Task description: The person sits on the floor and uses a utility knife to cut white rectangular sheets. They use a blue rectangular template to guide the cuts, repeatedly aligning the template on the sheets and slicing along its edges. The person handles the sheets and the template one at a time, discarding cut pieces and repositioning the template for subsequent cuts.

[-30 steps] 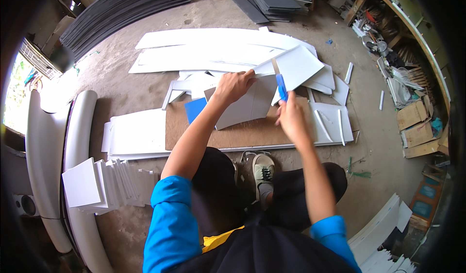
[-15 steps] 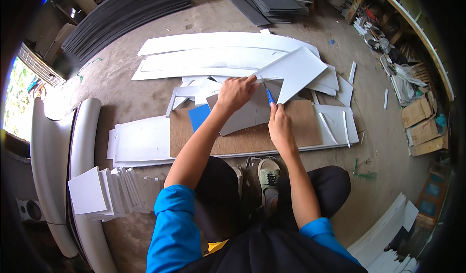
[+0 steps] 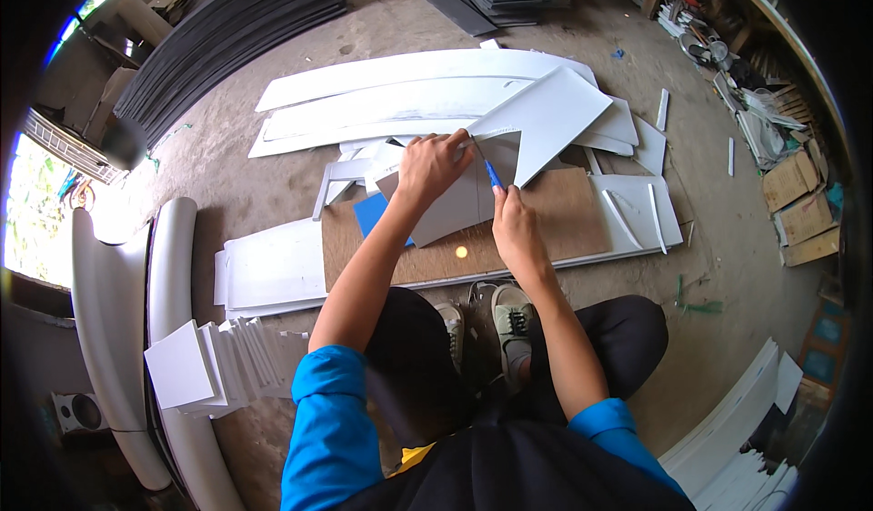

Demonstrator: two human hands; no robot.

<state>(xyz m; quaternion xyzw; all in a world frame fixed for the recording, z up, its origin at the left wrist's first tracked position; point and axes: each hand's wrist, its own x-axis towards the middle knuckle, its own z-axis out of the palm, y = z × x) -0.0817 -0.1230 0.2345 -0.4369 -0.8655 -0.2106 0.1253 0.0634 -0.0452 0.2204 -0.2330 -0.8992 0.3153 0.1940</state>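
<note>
My right hand (image 3: 520, 225) is closed round a blue utility knife (image 3: 493, 175), its blade pointing away from me at the notched edge of a white foam sheet (image 3: 566, 111). Under the blade lies a grey panel (image 3: 455, 204), tilted over a brown wooden board (image 3: 568, 220). My left hand (image 3: 431, 167) grips the panel's far edge with bent fingers, the fingertips close to the blade. Part of the panel is hidden beneath that hand. A blue flat piece (image 3: 371, 211) pokes out beside my left forearm.
Long white foam sheets (image 3: 364, 115) lie beyond my hands. Thin offcut strips (image 3: 622, 218) rest at the right. White cut pieces (image 3: 182, 365) stand in a row at my left, next to large white rolls (image 3: 173, 275). Dark sheets (image 3: 236, 34) are stacked far left; cardboard (image 3: 791, 179) lies far right.
The knife and my right hand have moved slightly left and nearer the left hand. The left hand stays on the panel. The whole view has shifted a little.
</note>
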